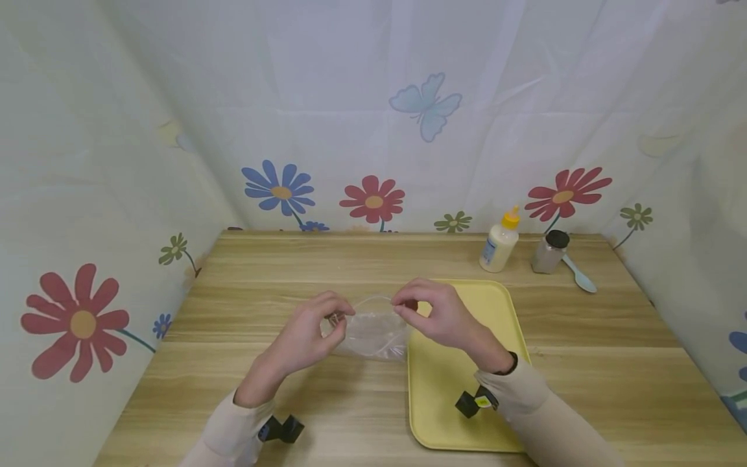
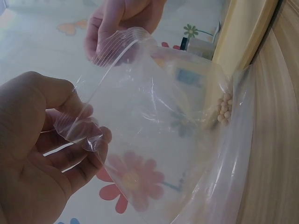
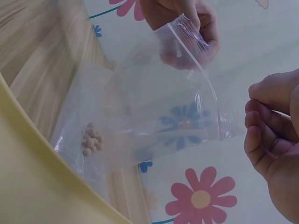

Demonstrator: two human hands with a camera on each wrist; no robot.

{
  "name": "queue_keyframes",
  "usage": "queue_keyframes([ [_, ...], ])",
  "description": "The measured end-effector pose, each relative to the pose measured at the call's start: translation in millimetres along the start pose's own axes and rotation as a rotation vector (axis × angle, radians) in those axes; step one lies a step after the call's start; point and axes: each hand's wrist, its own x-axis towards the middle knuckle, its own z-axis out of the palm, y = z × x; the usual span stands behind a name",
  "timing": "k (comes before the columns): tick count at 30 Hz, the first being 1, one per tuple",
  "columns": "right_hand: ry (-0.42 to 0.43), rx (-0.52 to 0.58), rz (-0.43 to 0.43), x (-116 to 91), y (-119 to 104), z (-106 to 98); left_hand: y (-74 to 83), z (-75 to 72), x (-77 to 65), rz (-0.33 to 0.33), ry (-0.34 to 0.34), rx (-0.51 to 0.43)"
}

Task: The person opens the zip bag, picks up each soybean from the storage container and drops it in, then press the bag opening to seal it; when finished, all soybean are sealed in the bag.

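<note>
A clear zip bag (image 2: pixel 135 102) stands upright between the hands, its ridged zip edge uppermost. Several small beige balls (image 3: pixel 92 140) lie at its bottom. The left hand (image 1: pixel 309 331) pinches one top corner of the bag, and the thin plastic bunches up between its thumb and fingers (image 2: pixel 79 158). Close to the opposite top corner is the right hand (image 1: pixel 434 311), thumb and fingertips near each other. In the right wrist view, the right hand's loosely curled fingers (image 3: pixel 261 135) appear just off the bag's edge, with nothing seen between them.
A yellow tray (image 1: pixel 443 415) lies under the right forearm, beside the bag. At the back right stand a white bottle with a yellow nozzle (image 1: pixel 498 246) and a black-lidded jar (image 1: pixel 549 253). A pale blue spoon (image 1: pixel 580 277) lies by the jar. A flowered curtain (image 1: pixel 327 117) surrounds the wooden table (image 1: pixel 233 292).
</note>
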Motion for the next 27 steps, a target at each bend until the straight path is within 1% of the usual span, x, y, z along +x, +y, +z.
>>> queue_keyframes([
  [5,0.005,-0.017,-0.025,0.6,-2.8,1.6,-1.1,0.6,-0.6,0.002,-0.005,-0.003],
  [15,0.006,-0.022,-0.049,4.1,-6.6,0.6,-0.7,0.0,-1.4,-0.006,-0.009,0.003],
  [20,0.019,-0.028,-0.043,4.8,-4.6,-2.2,-0.4,0.2,-1.3,-0.015,-0.007,0.008],
  [27,0.009,-0.026,-0.014,5.9,-1.5,-5.5,-1.7,1.4,-1.0,-0.009,-0.01,0.003],
])
